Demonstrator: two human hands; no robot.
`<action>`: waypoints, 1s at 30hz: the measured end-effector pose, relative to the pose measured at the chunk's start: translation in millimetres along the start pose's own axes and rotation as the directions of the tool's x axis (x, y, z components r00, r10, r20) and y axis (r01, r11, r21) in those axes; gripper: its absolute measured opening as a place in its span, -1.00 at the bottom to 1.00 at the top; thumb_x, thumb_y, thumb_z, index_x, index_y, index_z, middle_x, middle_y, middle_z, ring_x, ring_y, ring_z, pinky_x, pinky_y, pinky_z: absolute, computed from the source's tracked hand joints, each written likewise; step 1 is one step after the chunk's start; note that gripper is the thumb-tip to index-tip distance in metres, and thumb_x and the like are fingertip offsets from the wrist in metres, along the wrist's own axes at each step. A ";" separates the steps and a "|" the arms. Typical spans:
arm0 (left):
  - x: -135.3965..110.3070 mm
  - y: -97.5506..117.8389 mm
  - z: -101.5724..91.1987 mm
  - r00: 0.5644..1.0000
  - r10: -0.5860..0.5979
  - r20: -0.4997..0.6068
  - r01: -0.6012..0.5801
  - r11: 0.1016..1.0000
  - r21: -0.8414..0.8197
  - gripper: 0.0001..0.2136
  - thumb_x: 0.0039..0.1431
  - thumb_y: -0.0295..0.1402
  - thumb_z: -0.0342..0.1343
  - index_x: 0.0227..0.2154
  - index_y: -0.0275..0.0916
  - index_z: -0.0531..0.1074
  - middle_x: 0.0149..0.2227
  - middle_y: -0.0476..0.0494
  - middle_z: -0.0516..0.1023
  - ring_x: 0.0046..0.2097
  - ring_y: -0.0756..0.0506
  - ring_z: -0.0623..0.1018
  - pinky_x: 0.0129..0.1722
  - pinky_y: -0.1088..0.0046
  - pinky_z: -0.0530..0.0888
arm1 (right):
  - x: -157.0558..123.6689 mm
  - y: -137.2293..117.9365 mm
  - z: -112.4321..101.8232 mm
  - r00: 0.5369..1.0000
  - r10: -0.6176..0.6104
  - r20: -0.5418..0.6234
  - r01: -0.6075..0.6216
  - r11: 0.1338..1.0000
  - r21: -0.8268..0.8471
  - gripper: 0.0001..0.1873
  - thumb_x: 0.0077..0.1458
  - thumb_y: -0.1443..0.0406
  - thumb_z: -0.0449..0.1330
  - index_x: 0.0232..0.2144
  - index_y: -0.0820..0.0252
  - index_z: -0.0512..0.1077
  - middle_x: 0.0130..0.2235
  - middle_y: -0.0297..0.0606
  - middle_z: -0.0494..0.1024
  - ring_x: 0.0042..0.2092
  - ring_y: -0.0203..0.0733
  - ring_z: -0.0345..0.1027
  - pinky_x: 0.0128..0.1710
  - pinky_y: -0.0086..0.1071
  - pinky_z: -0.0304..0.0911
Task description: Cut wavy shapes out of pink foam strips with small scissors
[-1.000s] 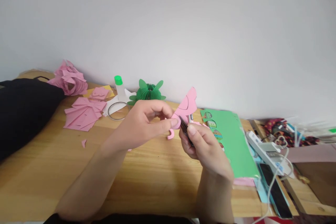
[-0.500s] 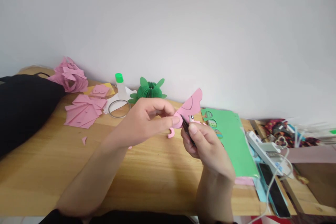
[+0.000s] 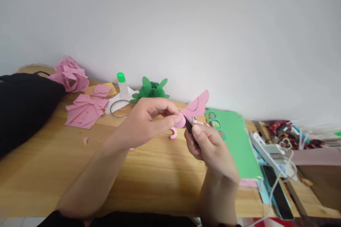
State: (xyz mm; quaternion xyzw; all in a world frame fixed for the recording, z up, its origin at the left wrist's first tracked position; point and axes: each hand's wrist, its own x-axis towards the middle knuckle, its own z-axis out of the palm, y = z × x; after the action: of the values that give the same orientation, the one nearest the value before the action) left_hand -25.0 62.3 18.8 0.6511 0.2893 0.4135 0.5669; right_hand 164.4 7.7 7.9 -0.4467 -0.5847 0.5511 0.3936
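Between the thumb and fingers of my left hand [image 3: 153, 122] is a piece of pink paper [image 3: 197, 107], with a dark curved line drawn on it. Its lower rounded end shows by my thumb, while its upper end points up and right. My right hand [image 3: 206, 142] is closed around small dark scissors [image 3: 190, 128]. Their tips meet the paper's lower edge just right of my left thumb; the handles are mostly hidden in my fingers. A small curled pink paper strip [image 3: 173, 133] lies on the table below the paper.
A green folded-paper figure [image 3: 153, 90], glue stick [image 3: 122, 83] and grey ring [image 3: 121, 109] stand or lie behind my left hand. Folded pink papers [image 3: 85, 111] and a black bag [image 3: 29, 106] are left. Rightward lie green sheets [image 3: 239, 142], a power strip [image 3: 266, 152] and a phone [image 3: 278, 191].
The pink paper has shifted and turned slightly to the right at its upper end. Both hands stay almost in place, still holding the paper and the scissors.
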 end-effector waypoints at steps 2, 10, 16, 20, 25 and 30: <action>0.1 0.8 -0.3 1.000 0.016 0.017 -0.016 0.999 0.031 -0.83 0.16 -0.38 0.15 -0.54 -0.21 0.47 -0.53 0.01 0.54 -0.42 0.00 0.53 -0.39 0.54 0.48 | 0.3 0.0 0.6 1.000 -0.007 0.009 0.007 1.000 0.004 -0.49 0.31 0.00 0.01 -0.59 0.16 0.20 -0.68 -0.51 0.10 -0.65 -0.42 -0.16 -0.69 -0.46 -0.15; 1.0 3.1 -2.2 0.998 0.028 0.064 -0.033 0.997 0.073 -0.81 0.18 -0.37 0.13 -0.55 -0.22 0.45 -0.54 0.03 0.52 -0.42 0.03 0.50 -0.40 0.58 0.43 | 1.0 -2.0 1.0 1.000 -0.018 0.019 0.018 1.000 -0.005 -0.50 0.31 0.01 0.01 -0.58 0.16 0.21 -0.67 -0.51 0.11 -0.65 -0.42 -0.15 -0.68 -0.46 -0.14; 1.5 0.0 -4.0 0.995 0.054 0.079 -0.060 0.995 0.080 -0.80 0.18 -0.36 0.13 -0.55 -0.21 0.47 -0.51 0.01 0.53 -0.41 0.02 0.50 -0.40 0.56 0.43 | 0.3 -2.9 1.3 1.000 -0.011 0.025 0.012 0.999 -0.032 -0.48 0.30 -0.02 0.01 -0.59 0.16 0.20 -0.68 -0.50 0.12 -0.66 -0.42 -0.15 -0.68 -0.45 -0.13; 1.6 -0.2 -5.2 0.994 0.064 0.093 -0.069 0.996 0.059 -0.81 0.19 -0.38 0.12 -0.54 -0.21 0.48 -0.50 0.01 0.53 -0.41 0.02 0.50 -0.40 0.54 0.43 | -0.5 -2.5 1.1 0.999 -0.023 0.027 0.023 0.999 -0.025 -0.50 0.31 0.01 0.01 -0.59 0.15 0.20 -0.67 -0.50 0.12 -0.65 -0.42 -0.15 -0.68 -0.45 -0.14; 2.1 1.7 -6.3 0.994 0.039 0.105 -0.045 0.997 0.056 -0.82 0.16 -0.41 0.11 -0.55 -0.20 0.48 -0.51 0.02 0.53 -0.42 0.02 0.50 -0.40 0.55 0.43 | -0.9 -1.3 0.8 0.999 -0.024 0.030 0.024 0.999 -0.025 -0.51 0.32 0.02 0.01 -0.58 0.15 0.21 -0.67 -0.50 0.14 -0.65 -0.41 -0.14 -0.68 -0.46 -0.13; 1.7 1.6 -7.0 0.993 0.035 0.116 -0.042 0.997 0.060 -0.82 0.14 -0.46 0.10 -0.55 -0.20 0.48 -0.54 0.07 0.51 -0.44 0.04 0.50 -0.44 0.58 0.41 | -0.8 -0.8 1.1 0.999 -0.028 0.042 0.029 1.000 -0.012 -0.50 0.31 0.01 0.01 -0.58 0.15 0.21 -0.67 -0.50 0.12 -0.65 -0.41 -0.17 -0.68 -0.45 -0.13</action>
State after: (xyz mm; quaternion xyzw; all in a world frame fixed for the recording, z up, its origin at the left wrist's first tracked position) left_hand -30.3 66.9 20.8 0.6968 0.2563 0.3767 0.5540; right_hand 163.5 6.7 8.7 -0.4291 -0.6026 0.5509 0.3862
